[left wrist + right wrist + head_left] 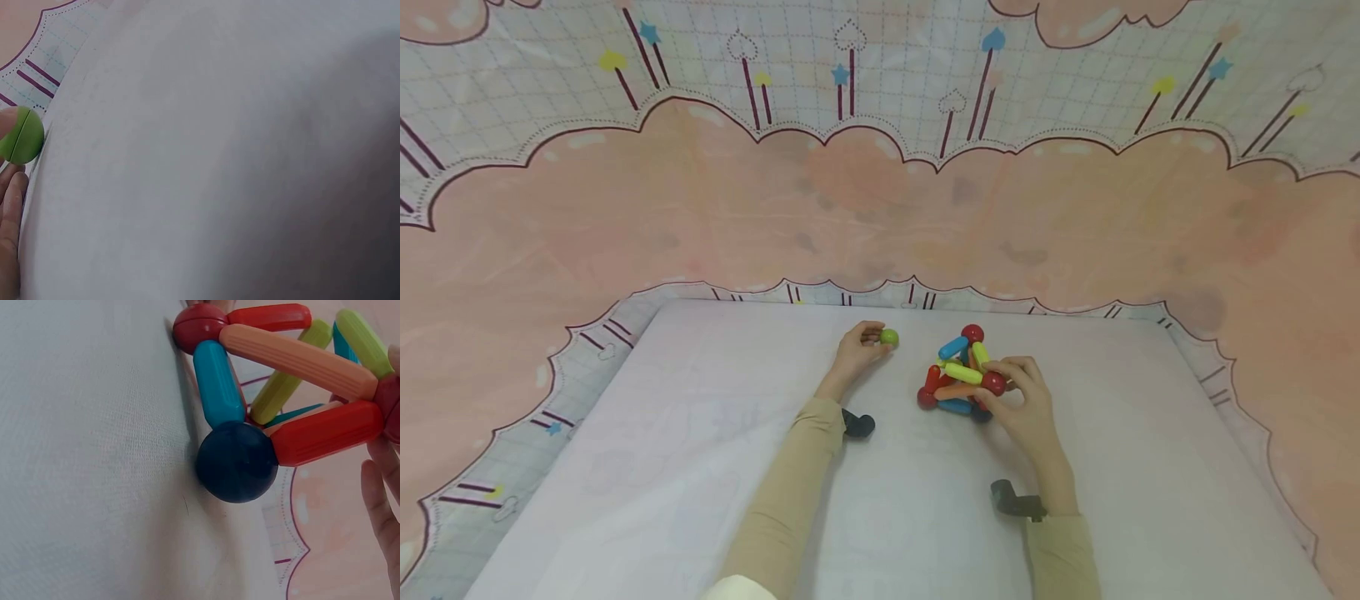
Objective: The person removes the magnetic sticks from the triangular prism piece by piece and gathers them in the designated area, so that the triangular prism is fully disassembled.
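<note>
My left hand point(856, 350) pinches a green ball point(889, 337) between thumb and fingers near the far side of the table. A thin seam runs round the ball point(28, 134) in the left wrist view. To the right stands a frame of coloured rods and balls, with red, blue, yellow-green and orange rods. My right hand point(1024, 400) grips a red ball point(993, 383) at the frame's near right corner. Another red ball point(972, 334) tops the far corner, and one more point(927, 397) sits at the left. A dark blue ball point(237, 462) forms the corner closest to the right wrist camera.
The white tabletop point(685, 433) spreads under both arms. Behind and around it hangs a patterned cloth point(850, 208) in peach and white. Dark wrist-worn devices point(859, 424) show on both forearms.
</note>
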A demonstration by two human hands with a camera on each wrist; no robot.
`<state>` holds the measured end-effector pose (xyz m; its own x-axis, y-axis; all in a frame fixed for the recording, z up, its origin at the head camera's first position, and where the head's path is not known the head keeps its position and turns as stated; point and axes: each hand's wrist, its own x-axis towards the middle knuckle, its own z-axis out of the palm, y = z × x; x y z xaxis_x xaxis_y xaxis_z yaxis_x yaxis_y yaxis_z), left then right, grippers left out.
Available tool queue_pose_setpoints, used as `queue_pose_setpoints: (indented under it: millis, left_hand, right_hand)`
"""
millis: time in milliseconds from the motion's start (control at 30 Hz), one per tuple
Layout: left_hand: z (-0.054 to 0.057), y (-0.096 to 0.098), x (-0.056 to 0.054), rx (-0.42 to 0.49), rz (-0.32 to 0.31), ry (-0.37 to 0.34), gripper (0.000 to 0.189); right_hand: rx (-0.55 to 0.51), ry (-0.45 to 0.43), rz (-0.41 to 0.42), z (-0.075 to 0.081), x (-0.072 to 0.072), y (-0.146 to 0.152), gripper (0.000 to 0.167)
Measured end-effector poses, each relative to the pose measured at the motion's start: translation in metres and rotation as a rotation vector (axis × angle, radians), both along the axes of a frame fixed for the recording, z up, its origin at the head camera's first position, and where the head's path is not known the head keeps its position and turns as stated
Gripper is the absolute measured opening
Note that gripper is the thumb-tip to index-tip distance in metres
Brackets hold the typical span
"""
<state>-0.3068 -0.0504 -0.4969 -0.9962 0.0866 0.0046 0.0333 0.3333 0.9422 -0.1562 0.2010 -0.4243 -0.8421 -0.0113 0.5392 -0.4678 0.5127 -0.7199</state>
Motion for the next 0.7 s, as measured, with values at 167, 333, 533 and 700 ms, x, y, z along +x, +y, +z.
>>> queue_pose_setpoints:
  millis: [167, 333, 533, 700]
  left_hand:
    - [0.0, 0.0, 0.0, 0.044, 0.015, 0.002, 0.045]
    - [0.005, -0.004, 0.004, 0.133, 0.061, 0.011, 0.042]
    - [0.013, -0.005, 0.013, 0.18, 0.081, 0.019, 0.039]
    - [0.019, -0.002, 0.022, 0.218, 0.081, 0.043, 0.038]
  right_hand:
    - [-0.004, -0.005, -0.007, -0.016, -0.008, 0.006, 0.037]
    - [-0.015, -0.056, 0.008, -0.03, -0.018, 0.013, 0.039]
    - [-0.023, -0.097, 0.045, -0.031, -0.018, 0.019, 0.039]
    - [-0.032, -0.121, 0.05, -0.03, -0.017, 0.021, 0.04]
